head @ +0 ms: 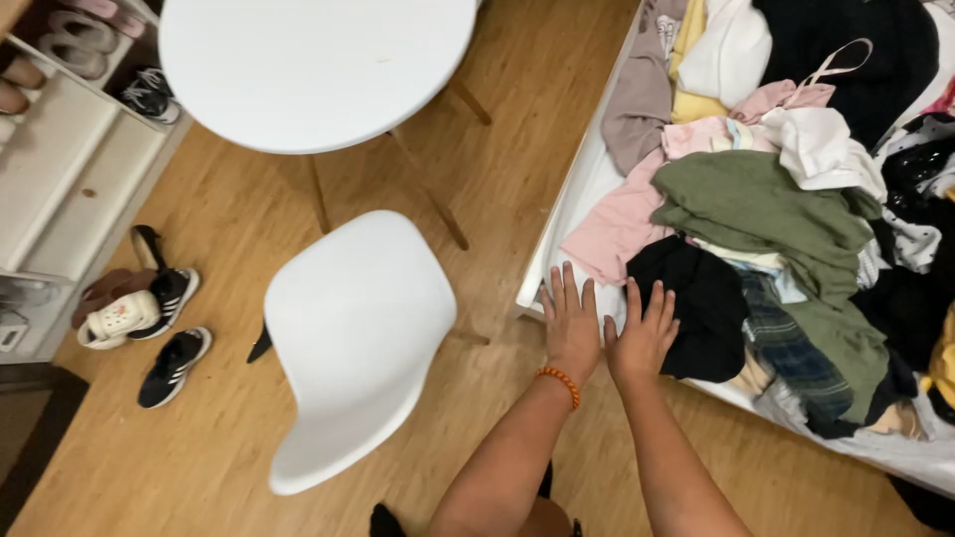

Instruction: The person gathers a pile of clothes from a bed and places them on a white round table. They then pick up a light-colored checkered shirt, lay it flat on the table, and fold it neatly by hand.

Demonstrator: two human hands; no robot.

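Both hands flat, fingers spread, grasping nothing.
Left hand [570,323] on bed [587,189] edge; right hand [642,333] touches black garment [701,298].

1. Black garment [696,303]: crumpled, lying at the bed's [582,194] near edge, close to its corner, touching the pink garment.
2. Pink garment [617,224]: flat, spread, overhanging the bed's side edge.

Floor: warm wooden boards [229,438], evenly lit.
Table: round white top [308,60] on wooden legs.
Chair: white moulded shell [348,338] stood beside it.
Shelf: white shoe rack [70,169] at left, shoes [149,318] below.
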